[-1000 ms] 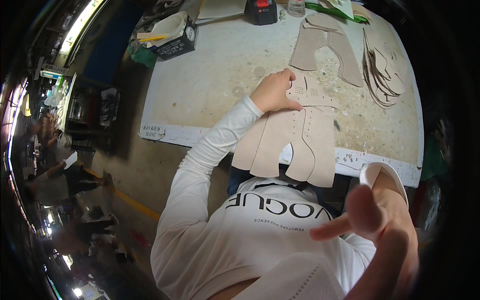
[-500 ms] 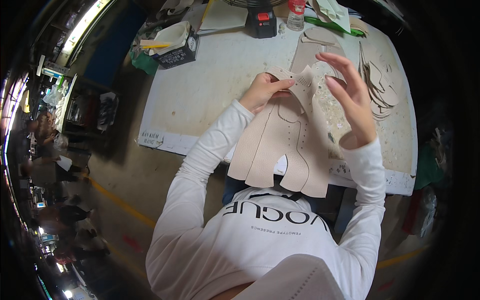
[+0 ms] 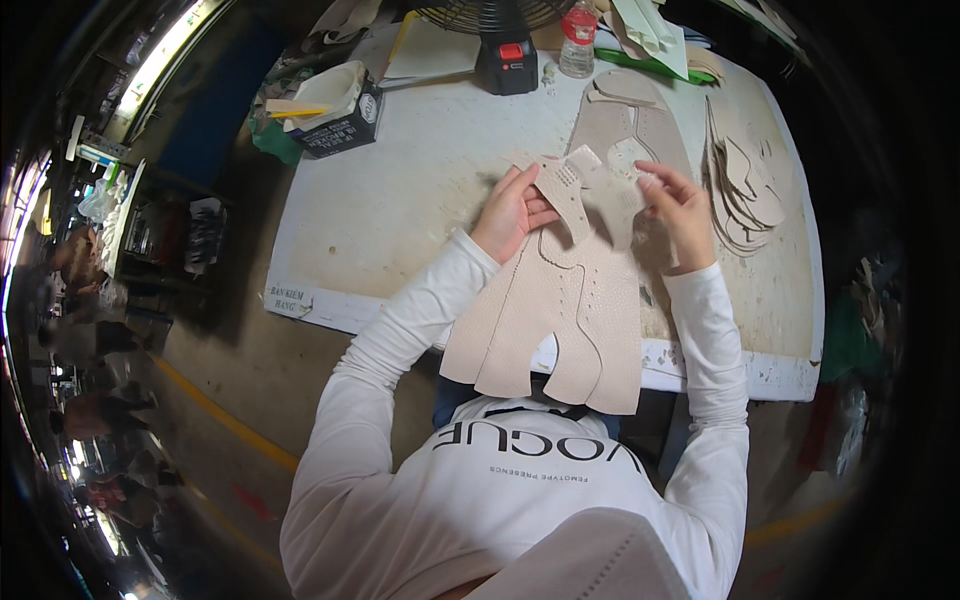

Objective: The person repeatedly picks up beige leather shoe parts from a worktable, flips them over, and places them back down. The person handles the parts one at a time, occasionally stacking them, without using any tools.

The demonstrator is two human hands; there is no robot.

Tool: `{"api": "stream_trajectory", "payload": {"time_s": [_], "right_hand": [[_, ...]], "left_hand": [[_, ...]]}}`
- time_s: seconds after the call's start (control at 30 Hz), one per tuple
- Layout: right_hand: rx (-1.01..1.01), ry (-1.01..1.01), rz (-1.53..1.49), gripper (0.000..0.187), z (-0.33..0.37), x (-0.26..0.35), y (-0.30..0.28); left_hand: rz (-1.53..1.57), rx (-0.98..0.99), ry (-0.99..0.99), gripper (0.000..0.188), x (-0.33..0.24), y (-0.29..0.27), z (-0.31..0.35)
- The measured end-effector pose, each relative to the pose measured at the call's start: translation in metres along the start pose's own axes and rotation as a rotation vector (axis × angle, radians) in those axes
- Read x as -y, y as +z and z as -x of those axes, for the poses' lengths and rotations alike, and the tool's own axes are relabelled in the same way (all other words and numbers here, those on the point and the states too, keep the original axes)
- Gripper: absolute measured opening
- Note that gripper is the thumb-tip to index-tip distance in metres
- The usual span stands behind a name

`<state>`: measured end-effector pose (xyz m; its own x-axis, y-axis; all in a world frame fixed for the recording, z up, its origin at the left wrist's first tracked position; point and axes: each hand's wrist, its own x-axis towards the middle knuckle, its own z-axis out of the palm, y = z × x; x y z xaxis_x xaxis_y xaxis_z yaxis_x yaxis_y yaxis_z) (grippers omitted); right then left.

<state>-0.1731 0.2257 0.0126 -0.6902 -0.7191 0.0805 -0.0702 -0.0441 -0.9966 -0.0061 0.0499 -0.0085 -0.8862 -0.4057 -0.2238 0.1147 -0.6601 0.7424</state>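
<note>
At the near edge of the worn white worktable (image 3: 400, 200), a stack of beige cut leather shoe-upper pieces (image 3: 560, 320) overhangs toward the person. The left hand (image 3: 515, 212) and right hand (image 3: 685, 205) pinch its top piece (image 3: 590, 190) with closed fingers, lifting it clear, apparently for examination.

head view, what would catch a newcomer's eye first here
The eye lands first on the stack of pale beige leather pieces in the middle, hanging over the near edge of the white worktable. The left hand and right hand hold a smaller perforated piece above it. Further right lies a fanned pile of cut pieces, and at the far edge a fan's black base with a red switch beside a small bottle.
</note>
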Motion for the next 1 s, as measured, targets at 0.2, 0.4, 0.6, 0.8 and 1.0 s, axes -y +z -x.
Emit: {"api": "stream_trajectory", "payload": {"time_s": [0.2,0.4,0.6,0.8,1.0], "right_hand": [[-0.148,-0.135,-0.118,0.025,-0.005,0.016,-0.026],[0.115,-0.050,-0.124,0.022,0.004,0.002,0.008],[0.081,-0.052,-0.004,0.019,0.004,-0.009,0.018],[0.118,-0.039,-0.016,0.020,0.005,-0.014,0.023],[0.071,0.028,0.165,0.022,0.010,-0.012,0.025]], "left_hand": [[-0.306,0.120,0.005,0.036,0.003,0.006,0.002],[-0.321,0.202,-0.048,0.042,0.013,0.014,0.006],[-0.335,0.218,-0.070,0.037,0.014,0.009,0.005],[-0.351,0.185,-0.076,0.038,0.015,0.011,0.006],[-0.312,0.179,-0.028,0.040,0.018,0.011,0.006]]}}
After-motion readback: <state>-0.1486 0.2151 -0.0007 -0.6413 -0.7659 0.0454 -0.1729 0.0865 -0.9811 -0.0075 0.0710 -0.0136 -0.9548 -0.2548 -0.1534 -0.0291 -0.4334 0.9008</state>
